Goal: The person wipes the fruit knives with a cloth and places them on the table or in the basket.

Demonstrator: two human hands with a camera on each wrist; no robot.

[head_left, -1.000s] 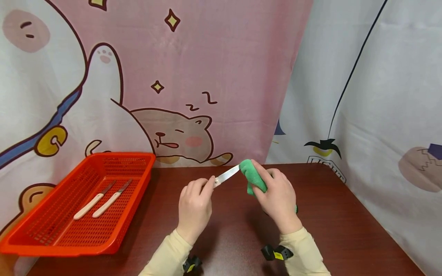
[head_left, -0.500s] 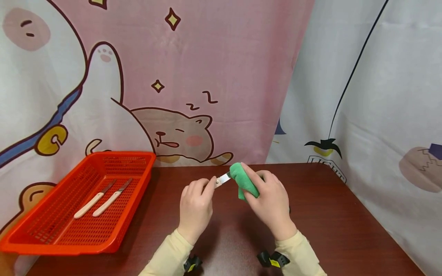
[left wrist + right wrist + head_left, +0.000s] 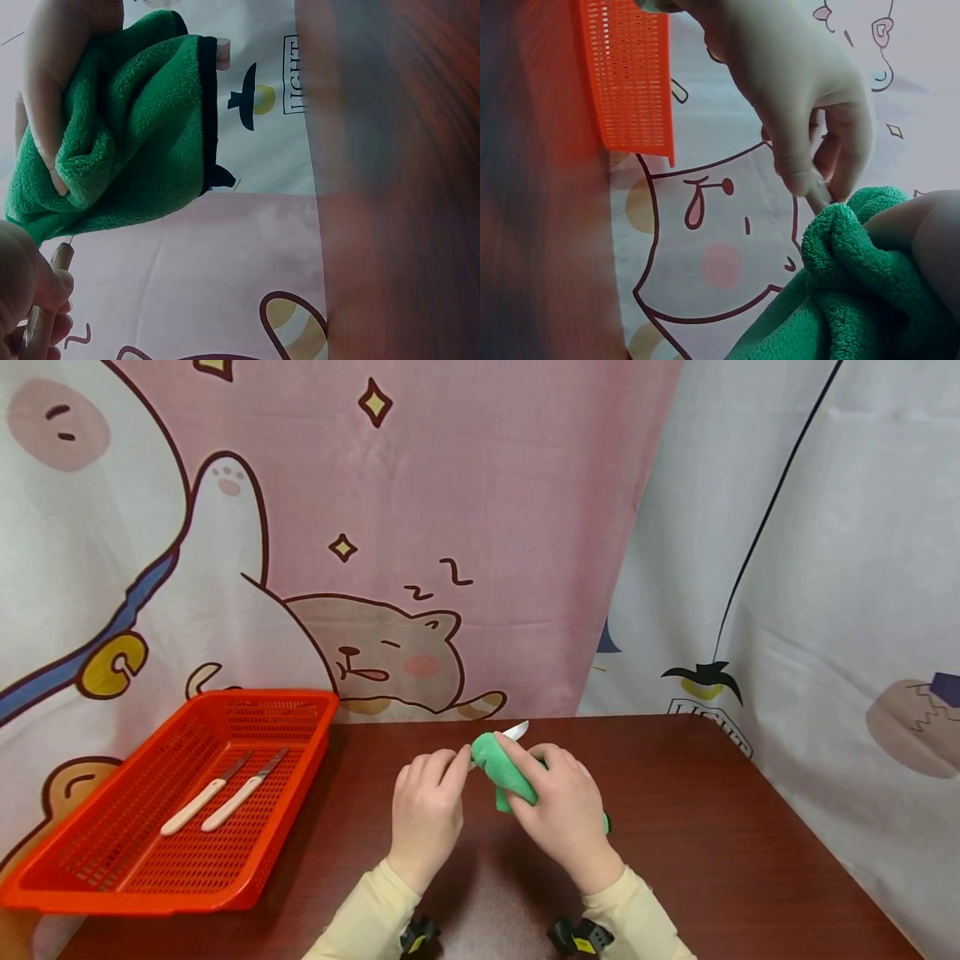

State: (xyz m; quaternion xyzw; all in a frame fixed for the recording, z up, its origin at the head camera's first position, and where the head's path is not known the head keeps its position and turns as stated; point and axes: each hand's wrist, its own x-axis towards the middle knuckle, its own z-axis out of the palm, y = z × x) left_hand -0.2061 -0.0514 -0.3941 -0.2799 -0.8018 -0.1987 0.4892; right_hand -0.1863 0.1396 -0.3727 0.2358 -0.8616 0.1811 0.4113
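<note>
A knife (image 3: 517, 730) is held above the table, its blade slanting up to the right. My left hand (image 3: 429, 814) grips its handle (image 3: 39, 330), seen in the left wrist view. My right hand (image 3: 562, 810) pinches a folded green cloth (image 3: 504, 768) round the blade close to the handle, so only the tip shows past the cloth. In the right wrist view the green cloth (image 3: 855, 285) meets the fingers of my left hand (image 3: 802, 97). Most of the blade is hidden by the cloth.
An orange-red plastic basket (image 3: 288, 827) stands at the left of the brown table (image 3: 720, 843). Two white-handled knives, one nearer the left (image 3: 193, 807) and one beside it (image 3: 232, 806), lie in it. A printed curtain (image 3: 525, 527) hangs behind the table.
My right hand has slid the cloth down and left along the blade, from the tip toward the handle, and the tip now shows beyond it. My left hand has stayed nearly still.
</note>
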